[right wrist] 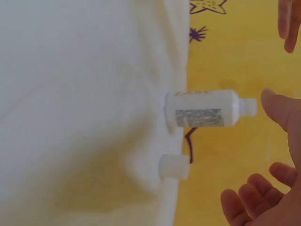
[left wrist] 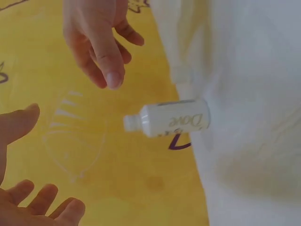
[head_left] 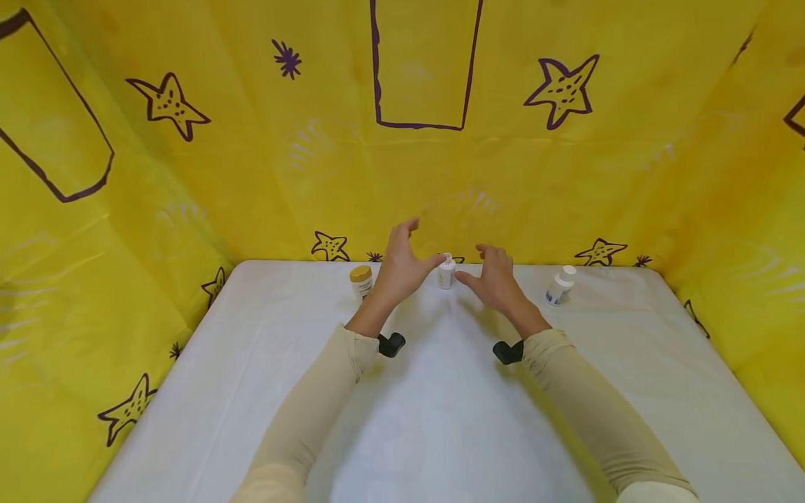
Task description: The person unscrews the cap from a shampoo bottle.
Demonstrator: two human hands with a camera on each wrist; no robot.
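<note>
A small white Dove bottle stands upright near the table's far edge, between the two hands. Its narrow top shows bare in the left wrist view, and a loose white cap sits on the table beside it. My left hand hovers to the bottle's left with thumb and fingers spread apart, holding nothing. On the other side my right hand is held the same way, fingers loosely bent and no object in it. In the right wrist view, that thumb is close to the bottle's top.
A white bottle with a yellow lid stands to the left, partly behind my left hand. Further right is another white bottle with a white cap. A white cloth covers the table, and yellow patterned curtains enclose its back and sides.
</note>
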